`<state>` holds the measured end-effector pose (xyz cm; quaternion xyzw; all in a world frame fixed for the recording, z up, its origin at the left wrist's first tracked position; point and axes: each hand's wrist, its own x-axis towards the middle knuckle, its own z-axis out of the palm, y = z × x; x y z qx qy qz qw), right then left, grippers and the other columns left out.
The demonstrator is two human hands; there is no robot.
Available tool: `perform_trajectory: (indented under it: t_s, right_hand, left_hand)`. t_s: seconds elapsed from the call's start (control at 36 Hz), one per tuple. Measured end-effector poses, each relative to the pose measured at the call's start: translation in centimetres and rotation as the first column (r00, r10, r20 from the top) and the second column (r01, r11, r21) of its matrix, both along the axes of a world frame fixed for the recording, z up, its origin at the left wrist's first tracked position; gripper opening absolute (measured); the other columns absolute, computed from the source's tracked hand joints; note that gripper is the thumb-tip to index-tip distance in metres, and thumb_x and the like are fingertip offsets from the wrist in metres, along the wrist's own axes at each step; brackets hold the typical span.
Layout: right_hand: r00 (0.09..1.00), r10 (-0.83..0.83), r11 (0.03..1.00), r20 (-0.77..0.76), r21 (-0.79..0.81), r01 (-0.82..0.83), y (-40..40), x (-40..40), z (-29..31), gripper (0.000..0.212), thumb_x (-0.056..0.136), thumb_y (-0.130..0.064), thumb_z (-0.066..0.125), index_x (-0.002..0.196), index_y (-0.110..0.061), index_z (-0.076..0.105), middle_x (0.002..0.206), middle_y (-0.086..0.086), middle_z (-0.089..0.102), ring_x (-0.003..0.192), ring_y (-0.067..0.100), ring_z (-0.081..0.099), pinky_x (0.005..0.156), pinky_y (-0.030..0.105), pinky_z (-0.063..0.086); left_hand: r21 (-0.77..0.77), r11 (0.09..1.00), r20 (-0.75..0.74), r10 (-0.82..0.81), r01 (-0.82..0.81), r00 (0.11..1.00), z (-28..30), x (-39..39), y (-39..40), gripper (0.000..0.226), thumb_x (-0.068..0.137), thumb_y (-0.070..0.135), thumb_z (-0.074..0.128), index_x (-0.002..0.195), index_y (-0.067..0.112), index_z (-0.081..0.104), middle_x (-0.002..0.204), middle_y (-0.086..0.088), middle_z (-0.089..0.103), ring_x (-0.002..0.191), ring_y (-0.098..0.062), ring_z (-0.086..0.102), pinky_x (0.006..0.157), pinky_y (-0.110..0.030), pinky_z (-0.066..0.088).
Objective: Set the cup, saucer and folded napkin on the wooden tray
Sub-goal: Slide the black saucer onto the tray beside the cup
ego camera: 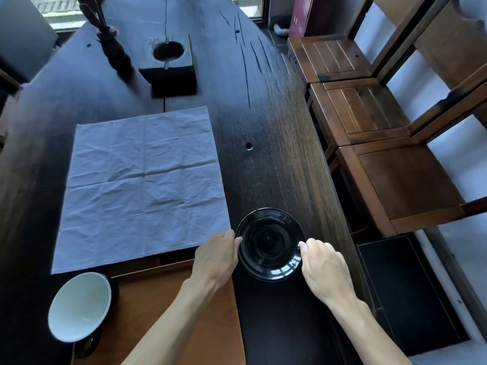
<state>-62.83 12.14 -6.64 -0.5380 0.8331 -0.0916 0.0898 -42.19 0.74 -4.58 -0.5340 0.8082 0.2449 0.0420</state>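
A glossy black saucer (269,243) lies on the dark table, right of the wooden tray (155,306). My left hand (217,256) touches the saucer's left rim with its fingers curled under the edge. My right hand (325,272) touches the right rim the same way. Whether the saucer is lifted off the table I cannot tell. A cup (79,306), black outside and white inside, stands at the tray's left edge. A pale grey napkin (143,185) lies spread out flat beyond the tray, its near edge overlapping the tray.
The dark wooden table (268,114) holds a black block with a round hole (168,64) and a dark twisted ornament (113,48) at the far end. Wooden chairs (395,180) line the table's right side. A black panel (400,291) lies low on the right.
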Motion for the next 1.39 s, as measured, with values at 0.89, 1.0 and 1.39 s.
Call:
perform_trajectory:
  t_s: [0.89, 1.0, 1.39]
  right_hand:
    - [0.932, 0.160, 0.987, 0.325, -0.087, -0.139, 1.7, 7.5, 6.5, 0.038, 0.102, -0.041, 0.029, 0.066, -0.027, 0.027, 0.063, -0.007, 0.042, 0.068, 0.012, 0.047, 0.063, 0.023, 0.032]
    - [0.925, 0.174, 0.985, 0.337, -0.079, -0.157, 1.9, 9.5, 5.8, 0.038, 0.103, -0.038, 0.031, 0.067, -0.028, 0.027, 0.064, -0.008, 0.042, 0.068, 0.013, 0.046, 0.064, 0.028, 0.037]
    - [0.929, 0.160, 0.986, 0.333, -0.003, -0.169, 2.2, 14.2, 3.7, 0.038, 0.103, -0.035, 0.036, 0.067, -0.026, 0.029, 0.064, -0.006, 0.043, 0.067, 0.015, 0.045, 0.062, 0.035, 0.044]
  left_hand:
    - [-0.014, 0.950, -0.230, 0.301, -0.313, 0.925, 4.8, 9.8, 6.1, 0.034, 0.103, 0.041, 0.034, 0.072, 0.027, 0.037, 0.069, 0.007, 0.050, 0.070, -0.011, 0.047, 0.054, -0.026, 0.030]
    - [0.000, 0.936, -0.209, 0.345, -0.353, 0.915, 4.3, 11.9, 7.3, 0.032, 0.102, 0.042, 0.033, 0.077, 0.025, 0.041, 0.072, 0.008, 0.052, 0.073, -0.013, 0.049, 0.058, -0.032, 0.034]
    - [0.074, 0.904, -0.181, 0.427, -0.421, 0.886, 2.6, 16.4, 9.3, 0.037, 0.103, 0.038, 0.033, 0.068, 0.026, 0.028, 0.067, 0.004, 0.047, 0.066, -0.016, 0.045, 0.054, -0.031, 0.030]
